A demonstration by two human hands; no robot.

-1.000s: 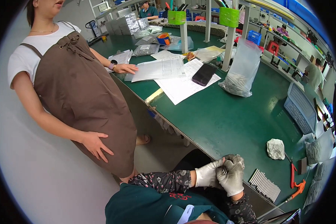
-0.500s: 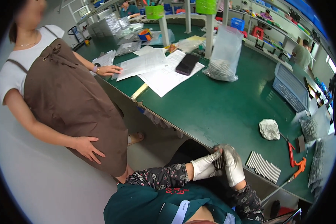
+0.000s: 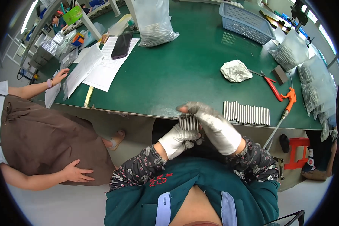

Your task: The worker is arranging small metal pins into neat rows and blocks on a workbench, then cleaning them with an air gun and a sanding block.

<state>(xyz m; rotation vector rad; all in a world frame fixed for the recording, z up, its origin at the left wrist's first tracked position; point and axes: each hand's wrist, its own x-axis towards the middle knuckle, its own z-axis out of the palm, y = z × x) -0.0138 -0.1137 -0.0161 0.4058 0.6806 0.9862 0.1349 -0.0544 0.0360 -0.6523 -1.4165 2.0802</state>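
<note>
Just off the table's front edge, my gloved left hand (image 3: 176, 142) is closed around a bundle of short metal pins (image 3: 189, 124), which stand upright side by side in it. My right hand (image 3: 217, 127), in a white glove with grey-soiled fingers, curls over the bundle from the right. Its fingers reach across the top ends and partly cover the pins. To the right, a row of similar loose metal pins (image 3: 246, 113) lies along the edge of the green table (image 3: 169, 83).
A crumpled white cloth (image 3: 236, 71), red-handled pliers (image 3: 272, 89), a dark block (image 3: 280, 74) and an orange air gun (image 3: 291, 98) lie right. Behind are a blue basket (image 3: 246, 24) and a bag of pins (image 3: 154, 26). A person in a brown apron (image 3: 52, 147) stands left, touching papers (image 3: 83, 67).
My view has turned to the right and downward, so the table appears straighter. The pins in my hands show more plainly, with my right hand's fingers now laid over their tops.
</note>
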